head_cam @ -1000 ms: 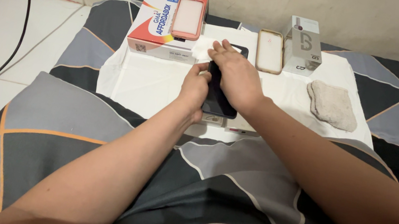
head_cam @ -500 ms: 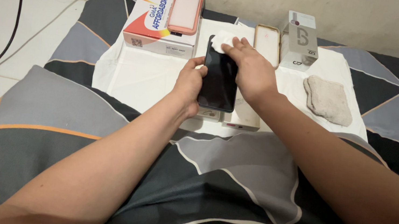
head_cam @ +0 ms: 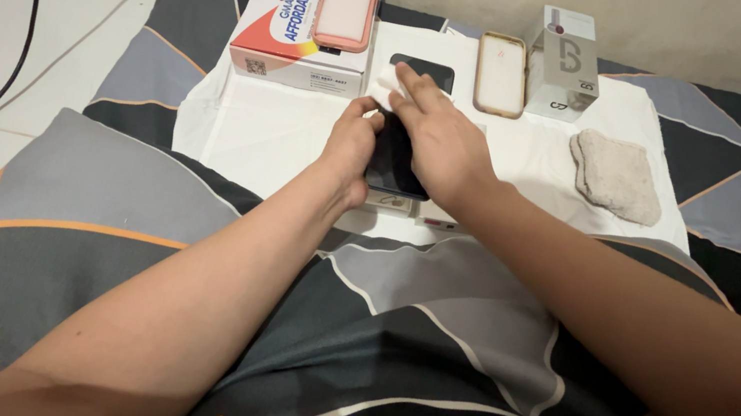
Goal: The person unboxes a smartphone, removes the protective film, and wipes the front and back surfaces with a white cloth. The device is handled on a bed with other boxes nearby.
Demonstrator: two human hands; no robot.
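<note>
Right hand (head_cam: 434, 138) has slid up the phone (head_cam: 397, 157), pressing a white wipe (head_cam: 385, 89) near its top edge. Left hand (head_cam: 350, 149) grips the phone's left side; both hands are close together over the white cloth (head_cam: 272, 130).

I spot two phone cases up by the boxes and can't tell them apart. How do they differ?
The pink case is salmon-coloured; the tan case is beige-brown. The pink case lies on top of the colourful box; the tan case lies flat on the white cloth, beside the grey box. The pink case looks a bit larger. Both are empty, rounded rectangles lying lengthwise away from the person.
</note>
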